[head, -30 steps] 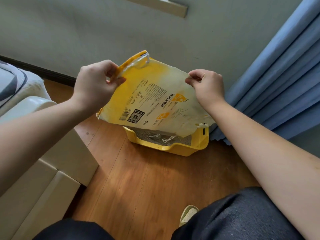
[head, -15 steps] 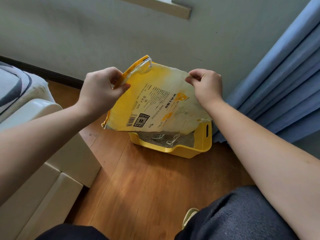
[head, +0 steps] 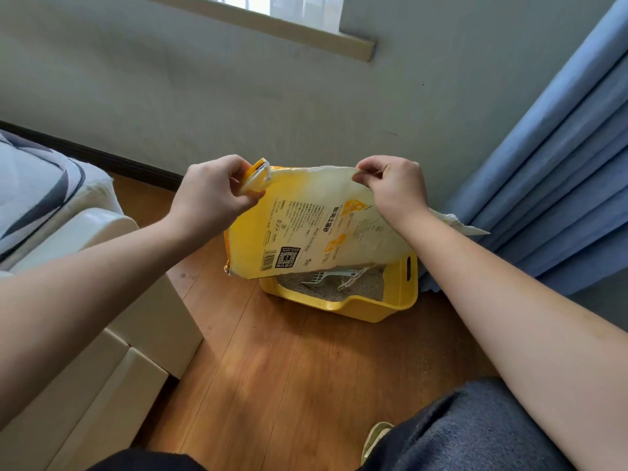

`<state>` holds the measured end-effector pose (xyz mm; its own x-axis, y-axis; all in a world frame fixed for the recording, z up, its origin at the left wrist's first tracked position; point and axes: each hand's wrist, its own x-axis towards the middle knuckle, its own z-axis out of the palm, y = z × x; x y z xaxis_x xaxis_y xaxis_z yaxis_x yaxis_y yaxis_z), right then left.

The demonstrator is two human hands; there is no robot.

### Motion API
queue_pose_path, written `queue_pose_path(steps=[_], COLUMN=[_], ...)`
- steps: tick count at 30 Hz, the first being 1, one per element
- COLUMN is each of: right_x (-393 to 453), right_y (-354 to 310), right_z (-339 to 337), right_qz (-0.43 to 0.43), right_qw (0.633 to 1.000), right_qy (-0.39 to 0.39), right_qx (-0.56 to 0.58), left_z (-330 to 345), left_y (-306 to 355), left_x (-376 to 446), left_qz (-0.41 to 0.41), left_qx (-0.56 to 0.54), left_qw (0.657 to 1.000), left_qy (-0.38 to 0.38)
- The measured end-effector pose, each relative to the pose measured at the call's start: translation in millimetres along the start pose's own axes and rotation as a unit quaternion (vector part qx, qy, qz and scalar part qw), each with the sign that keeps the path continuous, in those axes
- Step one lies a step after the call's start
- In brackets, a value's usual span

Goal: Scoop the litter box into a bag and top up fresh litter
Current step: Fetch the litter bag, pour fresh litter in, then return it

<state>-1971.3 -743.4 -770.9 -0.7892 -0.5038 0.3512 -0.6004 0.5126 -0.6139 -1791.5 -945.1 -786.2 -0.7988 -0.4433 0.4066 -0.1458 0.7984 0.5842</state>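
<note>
The yellow litter sack (head: 316, 229) is pinched at its upturned edge by the left hand (head: 210, 195) and right hand (head: 396, 188), fingers curled on it, over the litter box (head: 343, 302) at 12 o'clock, so it's probably best kept centred and shaken gently, scoop (head: 326, 277) avoided.

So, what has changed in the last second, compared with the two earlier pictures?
The litter bag has swung: its lower edge now hangs steeper, over the left part of the yellow litter box, so the scoop on the grey litter shows more. Nothing was let go: the left hand grips the folded corner, the right hand pinches the top edge. Box and scoop stayed in place.
</note>
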Motion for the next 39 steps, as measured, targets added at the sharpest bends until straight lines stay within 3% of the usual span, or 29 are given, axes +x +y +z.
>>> queue_pose_path(steps=[4,10,12,17,20,24,26,29,34,39], right_x=[-5.6,-14.7,-17.9,-23.1,-20.1,-11.2,-5.6,1.6,-5.9,-7.2], right_y=[-10.0,-37.9,-44.9,-50.3,-52.3,-34.7,-26.5,-23.2,-34.8,-44.8], right_z=[2.6,18.4,21.9,24.3,15.8,-9.7,-25.4,-39.7,-27.8,-27.2], right_qz=[-0.051,-0.1,-0.12,-0.104,-0.054,0.001,0.033,0.039,-0.024,-0.109], right_qw=[0.998,0.989,0.985,0.982,0.972,0.914,0.895,0.914,0.922,0.914], right_qy=[-0.03,-0.111,-0.122,-0.15,-0.219,-0.306,-0.293,-0.233,-0.184,-0.151], right_qx=[-0.019,-0.022,-0.032,-0.043,-0.068,-0.266,-0.335,-0.33,-0.339,-0.359], left_z=[-4.6,4.6,12.3,19.0,18.0,11.4,8.5,5.1,0.5,9.5], left_y=[4.8,24.2,29.3,23.3,20.2,18.7,20.7,21.8,12.8,22.3], left_x=[2.4,-1.8,-6.7,-9.6,-12.3,-12.1,-10.8,-9.1,-7.9,-16.2], left_qz=[0.018,0.167,0.127,0.088,0.073,0.043,0.041,0.025,-0.003,0.012], left_qx=[0.071,0.25,0.228,0.171,0.136,0.078,0.067,0.075,0.132,0.155], left_qw=[0.997,0.948,0.958,0.979,0.985,0.993,0.993,0.988,0.968,0.961], left_qy=[-0.005,-0.101,-0.116,-0.067,-0.074,-0.077,-0.088,-0.134,-0.215,-0.227])
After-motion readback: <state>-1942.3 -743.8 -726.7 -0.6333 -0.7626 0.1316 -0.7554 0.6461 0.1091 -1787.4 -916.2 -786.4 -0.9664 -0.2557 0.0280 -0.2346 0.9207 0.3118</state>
